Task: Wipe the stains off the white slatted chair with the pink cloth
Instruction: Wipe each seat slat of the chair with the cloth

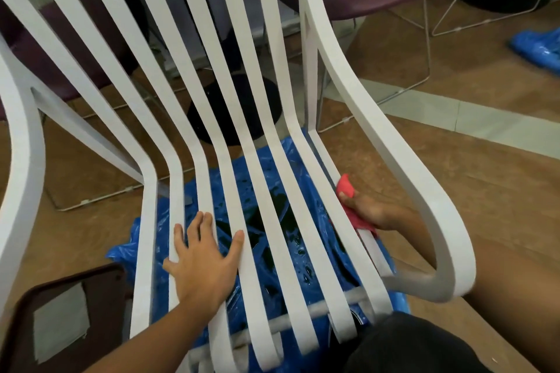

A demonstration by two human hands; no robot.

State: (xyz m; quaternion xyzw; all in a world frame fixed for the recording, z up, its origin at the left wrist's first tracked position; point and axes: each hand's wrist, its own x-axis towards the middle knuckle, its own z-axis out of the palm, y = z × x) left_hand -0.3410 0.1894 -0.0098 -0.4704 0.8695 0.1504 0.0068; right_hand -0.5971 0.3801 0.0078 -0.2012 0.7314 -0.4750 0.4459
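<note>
White slatted chair point(231, 157) close in front. Grips pink cloth point(345, 188) in curled right hand point(369, 209) against rightmost seat slat — braces seat with flat left hand point(200, 254). Looks midway; no stains discernible.

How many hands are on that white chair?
2. The left hand lies flat on the middle seat slats; the right hand holds the pink cloth against the seat's right edge.

Two forearms point(157, 339) shown bare from wrist to the frame's edge, no sleeve reached within view, left hand point(201, 254) and right hand point(371, 210) left uncovered, a black garment point(409, 345) worn on the lower body, its fabric seen plain and matte.
</note>
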